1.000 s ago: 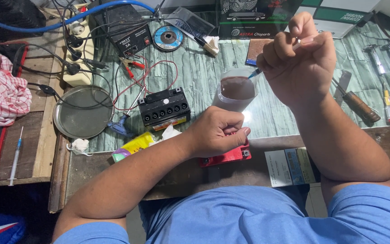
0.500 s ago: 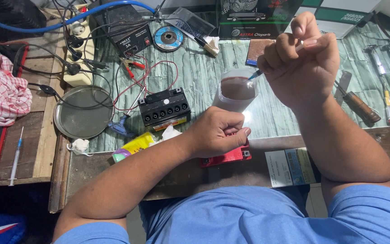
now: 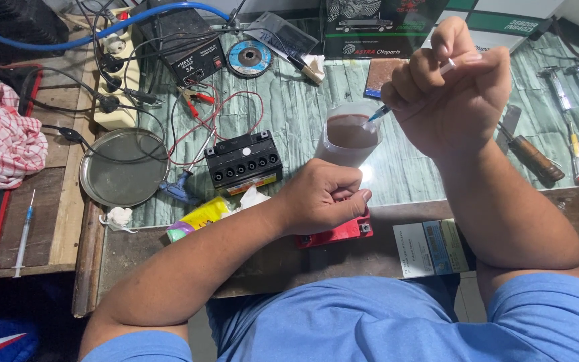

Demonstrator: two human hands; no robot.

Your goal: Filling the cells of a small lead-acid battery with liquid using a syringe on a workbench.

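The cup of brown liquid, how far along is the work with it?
Done, it seems: the cup holds brown liquid and stands on the table. In hand: the right hand holds a syringe with its tip at the liquid; the left hand steadies the cup's base. Left: the black battery sits untouched beside it. How full the syringe is cannot be told.

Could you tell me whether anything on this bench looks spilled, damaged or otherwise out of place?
No spill shows. The oddity is a loose syringe lying alone on the wooden side shelf, away from the work. The right hand holds another syringe tip over the cup of brown liquid, which the left hand steadies.
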